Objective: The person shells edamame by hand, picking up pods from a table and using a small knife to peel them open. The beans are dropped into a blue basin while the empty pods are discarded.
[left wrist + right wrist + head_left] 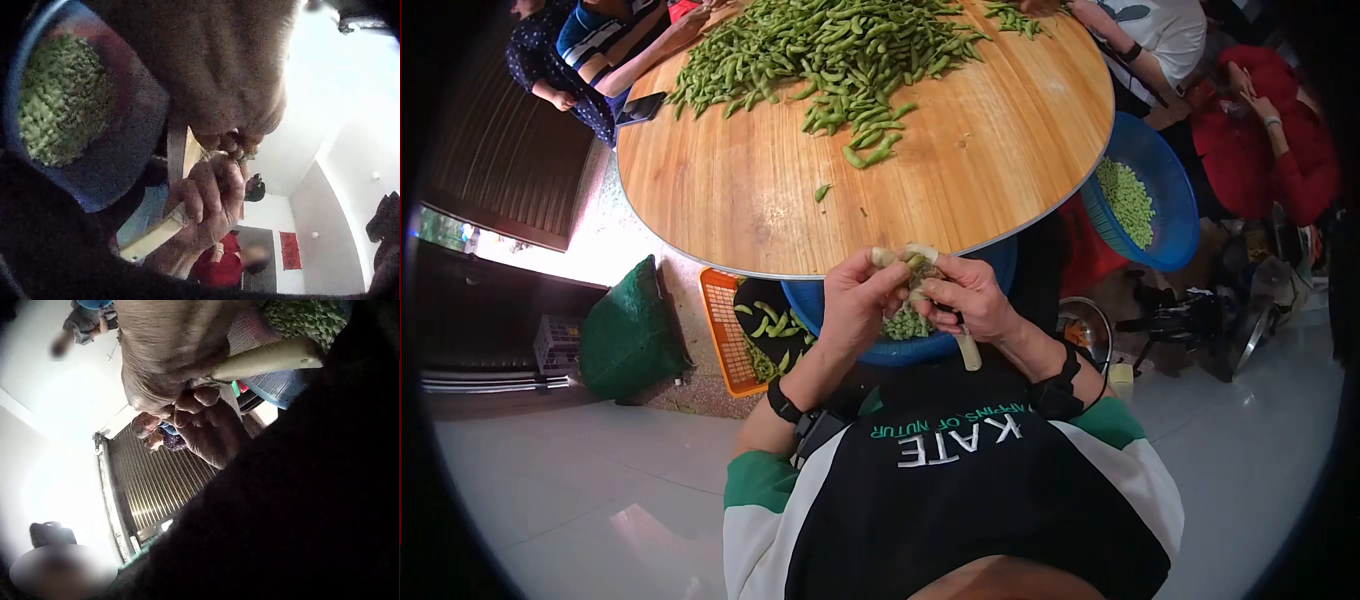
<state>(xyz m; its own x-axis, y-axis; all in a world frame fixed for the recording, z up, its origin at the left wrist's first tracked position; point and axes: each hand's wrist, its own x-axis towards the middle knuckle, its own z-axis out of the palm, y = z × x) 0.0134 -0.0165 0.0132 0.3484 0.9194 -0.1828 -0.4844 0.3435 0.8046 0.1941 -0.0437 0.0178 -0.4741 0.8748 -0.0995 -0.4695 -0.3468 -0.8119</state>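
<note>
In the head view, my left hand (862, 300) and right hand (975, 298) meet just off the round table's near edge. Between their fingertips is a small green pod (916, 262), partly hidden, which the left fingers pinch. The right fingers curl round a tool with a pale handle (968, 350); its working end is hidden. Pale coverings wrap some fingertips. Below the hands, shelled beans (907, 323) lie in a blue basket (880, 352). The right wrist view shows the handle (269, 360) sticking out from the right hand (169, 353).
A large heap of green pods (850, 50) covers the far part of the wooden table (730, 190). An orange basket (718, 310) and green sack (630, 330) stand left. At right are a blue basin (1175, 225) of beans and a metal bowl (1108, 325). Other people surround the table.
</note>
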